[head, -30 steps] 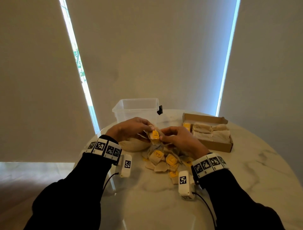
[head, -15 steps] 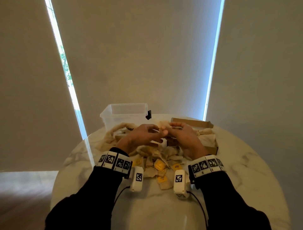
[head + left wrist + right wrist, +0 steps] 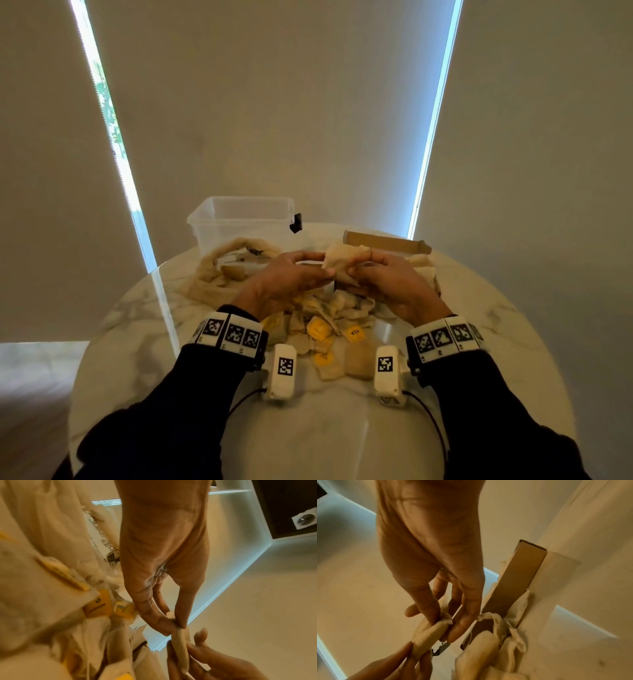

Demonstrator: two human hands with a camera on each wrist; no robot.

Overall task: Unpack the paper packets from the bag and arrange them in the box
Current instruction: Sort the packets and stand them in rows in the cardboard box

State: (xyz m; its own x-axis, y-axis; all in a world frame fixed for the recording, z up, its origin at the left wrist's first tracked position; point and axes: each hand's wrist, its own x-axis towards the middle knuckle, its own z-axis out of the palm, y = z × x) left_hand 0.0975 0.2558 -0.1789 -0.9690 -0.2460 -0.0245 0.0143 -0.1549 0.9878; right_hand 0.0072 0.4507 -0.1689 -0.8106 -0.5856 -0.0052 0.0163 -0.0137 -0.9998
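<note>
Item held: one beige, soft paper packet (image 3: 339, 262), lifted above the round white marble-patterned table (image 3: 479, 342), near the middle, in front of the box. Left hand (image 3: 291, 274): thumb and fingertips pinched on the packet's left end. Right hand (image 3: 387, 274): thumb and forefinger pinched on its right end, the other fingers loosely extended.

Brown open cardboard box (image 3: 387, 240): far right of the table, behind the right hand, with beige packets (image 3: 488, 649) lying inside it.

Loose heap of beige paper packets with yellow tags (image 3: 329, 325): on the table, near side, between the two wrists.

Cream cloth bag (image 3: 219, 270): slumped on the far left, mouth open.

Clear plastic tub (image 3: 239, 219): behind the bag, at the far edge of the table.
</note>
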